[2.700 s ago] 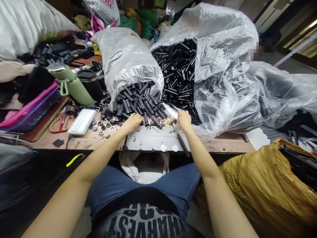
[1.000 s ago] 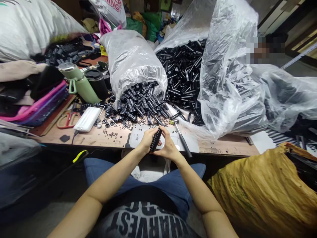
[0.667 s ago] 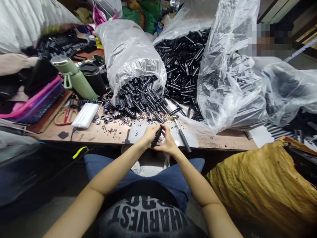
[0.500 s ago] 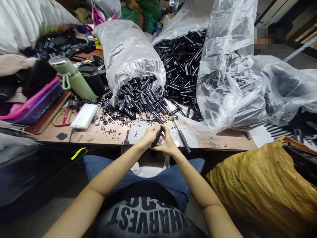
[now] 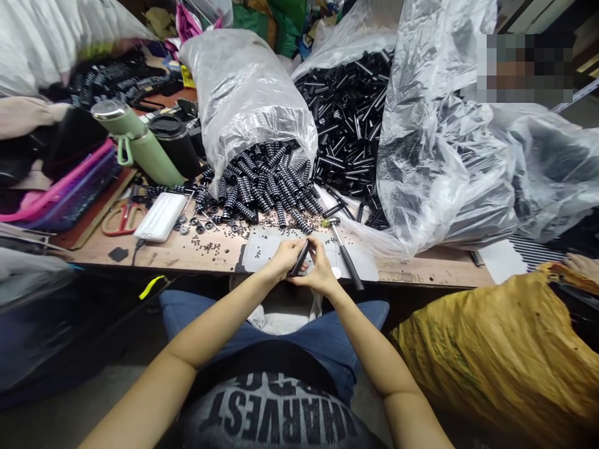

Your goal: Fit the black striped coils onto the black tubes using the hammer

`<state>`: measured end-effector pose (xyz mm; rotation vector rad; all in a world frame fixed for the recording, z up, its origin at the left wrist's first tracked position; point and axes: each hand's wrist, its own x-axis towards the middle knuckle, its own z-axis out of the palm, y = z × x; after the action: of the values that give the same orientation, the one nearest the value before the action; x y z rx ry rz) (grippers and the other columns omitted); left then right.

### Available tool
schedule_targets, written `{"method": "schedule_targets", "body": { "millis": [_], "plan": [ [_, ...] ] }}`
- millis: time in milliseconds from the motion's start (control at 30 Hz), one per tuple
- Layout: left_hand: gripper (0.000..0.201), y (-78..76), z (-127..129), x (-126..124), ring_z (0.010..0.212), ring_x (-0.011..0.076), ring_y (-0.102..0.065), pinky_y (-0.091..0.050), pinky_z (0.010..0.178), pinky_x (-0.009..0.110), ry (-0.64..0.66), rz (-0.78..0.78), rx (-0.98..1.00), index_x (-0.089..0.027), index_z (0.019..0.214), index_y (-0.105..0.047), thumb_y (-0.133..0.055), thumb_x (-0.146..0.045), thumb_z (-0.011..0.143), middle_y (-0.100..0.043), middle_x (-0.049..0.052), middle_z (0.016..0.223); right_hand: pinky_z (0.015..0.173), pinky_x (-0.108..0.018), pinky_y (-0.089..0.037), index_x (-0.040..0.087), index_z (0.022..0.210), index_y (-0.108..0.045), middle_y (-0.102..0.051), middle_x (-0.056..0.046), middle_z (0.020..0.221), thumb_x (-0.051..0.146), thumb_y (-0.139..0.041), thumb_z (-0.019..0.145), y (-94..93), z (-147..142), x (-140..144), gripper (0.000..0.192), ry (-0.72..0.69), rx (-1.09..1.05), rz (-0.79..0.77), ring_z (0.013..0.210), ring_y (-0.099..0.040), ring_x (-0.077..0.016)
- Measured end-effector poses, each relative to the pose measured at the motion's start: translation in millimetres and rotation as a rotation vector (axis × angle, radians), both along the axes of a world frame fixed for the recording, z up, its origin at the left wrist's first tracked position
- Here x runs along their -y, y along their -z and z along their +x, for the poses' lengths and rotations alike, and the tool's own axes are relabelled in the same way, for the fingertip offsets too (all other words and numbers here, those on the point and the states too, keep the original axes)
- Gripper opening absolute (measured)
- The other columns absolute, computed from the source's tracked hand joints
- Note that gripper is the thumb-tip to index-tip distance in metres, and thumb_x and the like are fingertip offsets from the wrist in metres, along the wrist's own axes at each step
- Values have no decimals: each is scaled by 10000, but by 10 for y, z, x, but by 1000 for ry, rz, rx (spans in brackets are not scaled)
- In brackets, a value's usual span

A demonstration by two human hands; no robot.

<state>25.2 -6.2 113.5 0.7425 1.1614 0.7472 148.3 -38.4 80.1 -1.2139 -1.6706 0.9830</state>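
Between my two hands, at the front edge of the table, is a black tube-like part (image 5: 300, 259), tilted with its far end to the right. My left hand (image 5: 284, 257) is closed around its left side. The thumb and fingers of my right hand (image 5: 321, 269) grip it from the right, one fingertip near its upper end. Beneath them lies a pale sheet (image 5: 266, 240) with small dark bits on it. A hammer (image 5: 346, 254) with a black handle rests just right of my right hand.
Ribbed black parts (image 5: 266, 184) spill from a clear bag (image 5: 248, 87). Smooth black tubes (image 5: 349, 125) fill another bag behind. Leftward are a white power bank (image 5: 160, 217), red scissors (image 5: 124, 219) and a green flask (image 5: 140, 143). A yellow sack (image 5: 491, 349) stands right; another person's hand (image 5: 583, 265) shows there.
My hands keep their hold on the black part, with only a slight shift. Another person's hand has appeared at the right edge, by the yellow sack. The view has moved a little.
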Motion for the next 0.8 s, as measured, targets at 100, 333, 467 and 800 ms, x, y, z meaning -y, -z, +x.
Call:
{"method": "schedule_targets", "body": {
  "millis": [100,333,467,800],
  "plan": [
    [333,8,1,-11,377,86,-514,-433,408,179,14,-25,-17,-128,885,-612,-553,-456,878,-517,-28,492,1152,-426,-294,213,1375,-289,-390,-109,1375,298,-870,481,21,1,-6,1070,19,-33,-25,1308,-407,-265],
    [264,-57,-6,-35,372,89,-520,-433,400,172,-12,-47,-17,-134,889,-606,-482,-365,925,-517,-29,496,1145,-432,-305,212,1394,-265,-330,-130,1434,354,-868,502,-86,-2,-4,1087,-58,-23,-53,1340,-370,-275],
    [294,-14,-2,-56,405,100,-531,-468,434,203,16,-45,-6,-133,905,-626,-466,-378,926,-531,-10,523,1118,-455,-334,192,1390,-263,-354,-144,1395,287,-839,498,-129,-22,15,1066,11,72,-11,1305,-396,-293],
    [504,507,-14,109,943,203,-565,-476,898,383,257,939,-758,-182,1322,-526,-549,-150,820,-565,94,1021,1074,-537,-335,122,1370,-288,-392,-209,1326,232,-684,665,239,54,-20,817,164,425,136,1274,-374,-341]
  ]
}}
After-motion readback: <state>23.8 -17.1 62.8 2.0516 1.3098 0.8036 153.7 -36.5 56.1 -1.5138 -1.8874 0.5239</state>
